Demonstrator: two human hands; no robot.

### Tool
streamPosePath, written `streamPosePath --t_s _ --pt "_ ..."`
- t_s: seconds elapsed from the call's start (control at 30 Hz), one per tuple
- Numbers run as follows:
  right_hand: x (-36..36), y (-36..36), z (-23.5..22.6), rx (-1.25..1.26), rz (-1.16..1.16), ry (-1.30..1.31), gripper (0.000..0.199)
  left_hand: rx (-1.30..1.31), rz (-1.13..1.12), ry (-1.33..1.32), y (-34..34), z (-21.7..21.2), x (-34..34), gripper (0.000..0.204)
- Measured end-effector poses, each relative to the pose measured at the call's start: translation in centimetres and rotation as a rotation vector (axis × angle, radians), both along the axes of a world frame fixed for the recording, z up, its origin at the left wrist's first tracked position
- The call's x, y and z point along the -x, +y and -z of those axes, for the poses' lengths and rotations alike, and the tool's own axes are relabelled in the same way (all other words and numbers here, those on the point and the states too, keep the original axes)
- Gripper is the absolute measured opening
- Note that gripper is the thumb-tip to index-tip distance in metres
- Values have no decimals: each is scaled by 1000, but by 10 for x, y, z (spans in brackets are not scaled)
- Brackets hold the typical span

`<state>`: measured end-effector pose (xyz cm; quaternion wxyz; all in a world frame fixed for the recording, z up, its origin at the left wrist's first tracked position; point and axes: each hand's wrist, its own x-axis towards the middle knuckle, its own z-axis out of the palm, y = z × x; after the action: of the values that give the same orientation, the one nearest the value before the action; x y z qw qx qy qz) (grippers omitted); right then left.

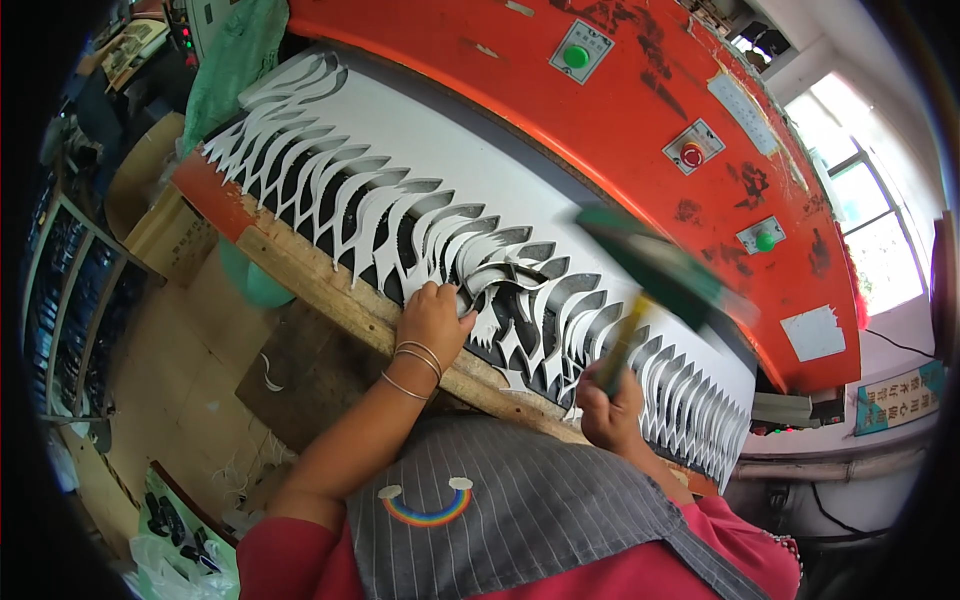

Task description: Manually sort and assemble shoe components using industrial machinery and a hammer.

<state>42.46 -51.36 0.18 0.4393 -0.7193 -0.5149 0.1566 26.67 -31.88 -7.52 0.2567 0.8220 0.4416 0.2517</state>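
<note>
Red press housing [650,130], paint scuffed, w/ upper green btn [576,57], red knob [691,154] in the mid., lower green btn [766,241]; torn white paper [813,333] stuck nr its R end. Far R: bright window [868,215], teal-edged wall sign [900,398] below it, then a horiz. pipe [840,468]. Upper L: green sack [235,75], open cardbd. box [172,240] under it; metal rack [100,244] w/ dark stock at far L. Btm L: clear plastic bag [170,575] on tiled flr. side, nr small blk pcs.

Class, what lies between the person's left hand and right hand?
In the head view, part of the row of curved white pieces lies between the left hand and the right hand.
</note>
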Motion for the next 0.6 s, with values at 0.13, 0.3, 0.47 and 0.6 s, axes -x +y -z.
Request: streamPosePath --t_s 0.13,0.3,0.47,0.6 --pt "-1 7 20 229 -33 -88 30 9 -9 15 -2 1 -2 39" --pt "2 19 21 753 82 -281 41 -1 26 17 -4 -1 -1 37" --pt "2 3 -8 302 84 -91 29 37 19 49 -3 -2 -2 37" --pt "10 7 10 -248 40 164 13 42 19 68 -4 -3 -4 38"
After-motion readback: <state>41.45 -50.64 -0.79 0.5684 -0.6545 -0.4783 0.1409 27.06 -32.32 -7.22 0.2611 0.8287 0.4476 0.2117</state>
